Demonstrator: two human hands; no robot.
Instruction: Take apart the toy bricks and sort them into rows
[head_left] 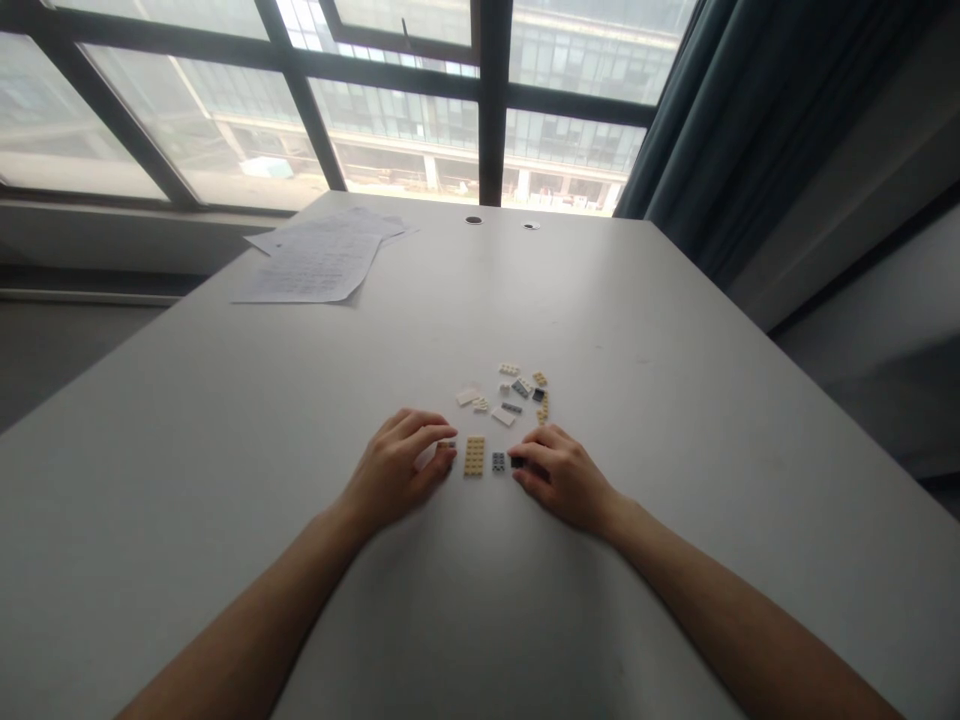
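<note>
My left hand point(405, 465) rests on the table, its thumb and curved fingers closed around a small tan-and-grey toy brick piece point(446, 444) that is partly hidden. Opposite, my right hand point(559, 472) pinches a small black toy brick point(517, 462) between thumb and fingers. Between the hands lie a tan studded plate point(474, 456), standing lengthwise away from me, and a smaller dark grey studded plate point(498, 461). These pieces form a rough side-by-side row.
Just beyond the hands is a loose group of several pieces, including white flat tiles point(503, 416), a grey strip point(512, 408) and a tan plate point(540, 379). Paper sheets point(315, 262) lie at the far left of the white table point(480, 620). A dark curtain point(712, 140) hangs at right.
</note>
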